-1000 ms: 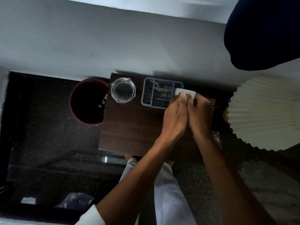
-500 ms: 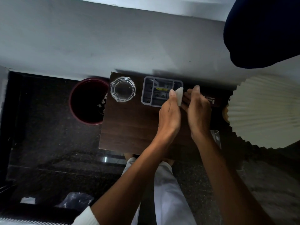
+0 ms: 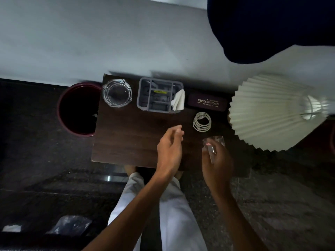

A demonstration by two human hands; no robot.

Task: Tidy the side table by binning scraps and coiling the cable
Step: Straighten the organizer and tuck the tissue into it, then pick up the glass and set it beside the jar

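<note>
Both hands have pulled back from the organizer (image 3: 159, 95), white cloth (image 3: 178, 102) now tucked there; left hand (image 3: 169, 151) open, empty; right hand (image 3: 216, 160) grips glass (image 3: 213, 144); coiled cable (image 3: 202, 121) centre-right on desk (image 3: 126, 138), tidying seemingly near done.

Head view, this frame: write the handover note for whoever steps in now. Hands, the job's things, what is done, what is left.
Left hand: open, empty, above the dark wooden side table.
Right hand: around a clear drinking glass at the table's near right.
White cable: coiled, lying beside the dark glasses case.
White folded cloth: tucked into the right end of the grey compartment organiser.
Clear glass ashtray: far left corner.
Dark red bin: on the floor, left of the table.
Done: cable coiled.
Left: no scraps seen on the table; deal with the glass.
</note>
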